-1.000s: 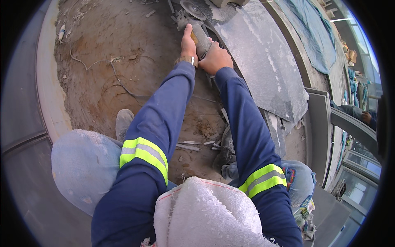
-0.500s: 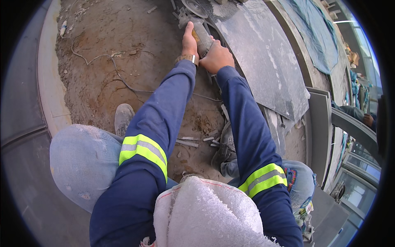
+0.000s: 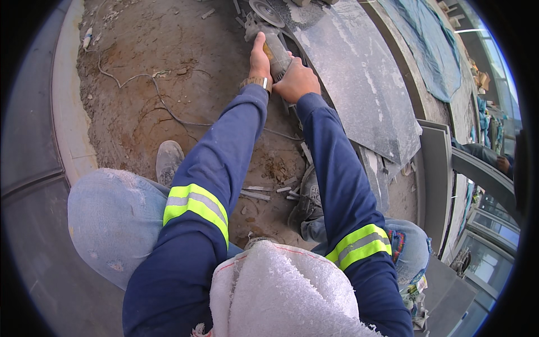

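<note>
The grinder (image 3: 277, 55) lies between the two hands, its body pointing away from the person and tipped a little to the left. The left hand (image 3: 259, 63) is closed around its left side, thumb laid up along the body toward the head; the fingers underneath are mostly hidden. The right hand (image 3: 298, 81) is wrapped over the rear end from the right, behind the left thumb. The disc (image 3: 266, 12) sits at the far end, beyond both hands, close to the left edge of the grey slab (image 3: 359, 78); whether it touches the slab, I cannot tell. A watch (image 3: 255, 82) circles the left wrist. A cord (image 3: 163, 104) runs across the dirt (image 3: 129, 62) to the left and passes under the left sleeve (image 3: 219, 146). Thin strips (image 3: 255, 195) lie on the ground between the forearms, near a shoe (image 3: 307, 196). A blue cloth (image 3: 429, 56) lies to the right, past the slab
</note>
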`<control>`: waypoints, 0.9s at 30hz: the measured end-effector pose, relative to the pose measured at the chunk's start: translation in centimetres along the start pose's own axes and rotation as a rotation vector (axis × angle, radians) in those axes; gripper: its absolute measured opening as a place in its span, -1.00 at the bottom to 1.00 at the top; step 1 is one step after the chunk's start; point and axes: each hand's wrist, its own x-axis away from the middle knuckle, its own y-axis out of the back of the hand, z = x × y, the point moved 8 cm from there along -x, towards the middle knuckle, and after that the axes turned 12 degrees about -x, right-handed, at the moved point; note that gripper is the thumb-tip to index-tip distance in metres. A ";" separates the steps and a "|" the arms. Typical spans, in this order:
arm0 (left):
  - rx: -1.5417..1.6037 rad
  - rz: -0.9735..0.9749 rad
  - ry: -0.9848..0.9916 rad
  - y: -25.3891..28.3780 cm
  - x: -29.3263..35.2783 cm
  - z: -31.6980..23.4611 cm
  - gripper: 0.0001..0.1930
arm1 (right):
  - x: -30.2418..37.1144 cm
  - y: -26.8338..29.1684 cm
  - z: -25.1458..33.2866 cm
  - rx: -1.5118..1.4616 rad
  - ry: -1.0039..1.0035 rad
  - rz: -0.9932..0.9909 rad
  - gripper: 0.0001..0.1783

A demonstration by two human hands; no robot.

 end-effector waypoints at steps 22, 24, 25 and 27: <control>-0.040 -0.034 -0.015 -0.6 1.5 -0.2 -0.44 | 0.9 0.1 -0.5 -0.029 0.014 -0.011 -0.06; -0.064 -0.022 -0.018 -0.5 1.1 -0.4 -0.35 | 0.4 -0.1 -0.6 -0.062 0.054 -0.048 -0.07; -0.052 -0.035 0.029 -0.8 1.2 0.1 -0.34 | 0.2 -0.1 -1.1 -0.074 0.049 -0.049 -0.07; -0.080 -0.021 0.031 -0.3 0.7 -0.2 -0.33 | 0.4 -0.1 -0.6 -0.105 0.060 -0.035 -0.09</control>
